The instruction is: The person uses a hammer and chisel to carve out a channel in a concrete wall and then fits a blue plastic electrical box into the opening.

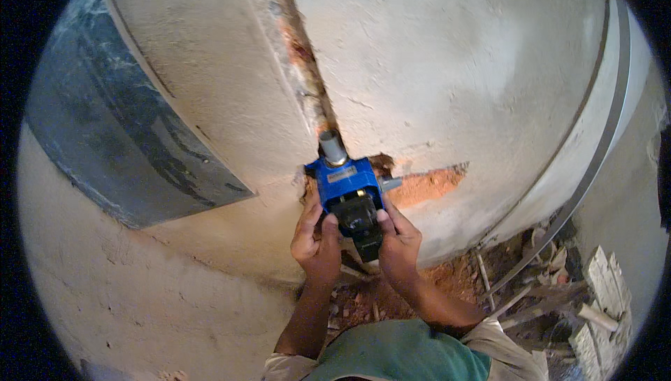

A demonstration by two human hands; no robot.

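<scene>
Filling most of the frame, a rough plastered wall [447,81] bows with the lens, its pale skin scuffed and pitted. A smooth, dark blue-grey panel [140,129] with whitish smears covers the upper left. Broken rubble [412,287], reddish and crumbly, lies at the lower right. From the top centre a ragged groove [297,49] runs down, slanting slightly right and showing raw masonry along its length. Just right of centre, a brick-red slot [433,184] is cut sideways into the plaster.

At the groove's lower end, in the middle of the frame, sits a blue box [349,177] — squarish, probably plastic — with its long axis tilted close to the groove's line. It lies directly above both hands, neither clearly nearer: the left hand [318,248] grips its left side, the right hand [400,245] its right, thumbs against the black part [358,213] at its lower end. A grey metal tube [333,148] rises from its top toward the groove — round, dull, open-mouthed. Smallest, a grey stub [391,183] points right toward the slot.
</scene>
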